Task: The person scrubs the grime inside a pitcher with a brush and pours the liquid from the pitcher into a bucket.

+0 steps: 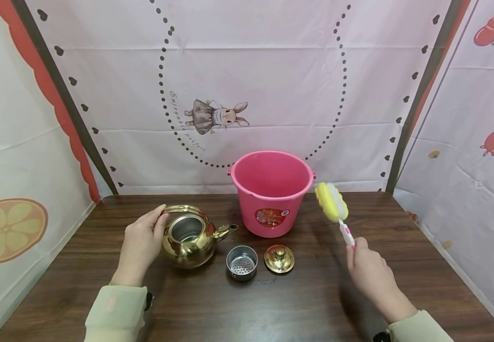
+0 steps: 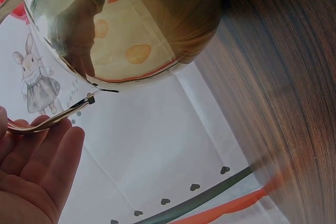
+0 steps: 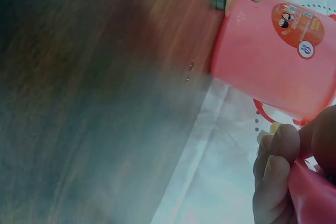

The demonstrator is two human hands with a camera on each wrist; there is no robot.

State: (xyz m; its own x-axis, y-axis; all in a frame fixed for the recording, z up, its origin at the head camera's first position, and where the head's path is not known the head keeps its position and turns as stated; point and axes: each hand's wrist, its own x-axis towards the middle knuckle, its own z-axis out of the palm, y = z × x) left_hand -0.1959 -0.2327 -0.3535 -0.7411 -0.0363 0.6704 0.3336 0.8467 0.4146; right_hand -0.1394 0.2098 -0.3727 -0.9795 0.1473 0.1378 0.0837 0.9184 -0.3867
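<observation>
"What is held?"
"The left hand (image 1: 141, 240) pinches the teapot (image 1: 190, 255) by its handle (image 1: 184, 208); the right hand (image 1: 371, 270) grips the brush (image 1: 332, 202)"
"And where are they?"
"Teapot left of the strainer (image 1: 242, 266), brush right of the bucket (image 1: 271, 228)"

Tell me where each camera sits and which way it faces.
Head: worn on the head, facing forward and down at the table; left hand, right hand and sleeves show.
Left wrist: on that wrist, facing the teapot; left hand shows.
Right wrist: on that wrist, facing table and bucket; right hand shows.
Head and right wrist views share the bucket.
</observation>
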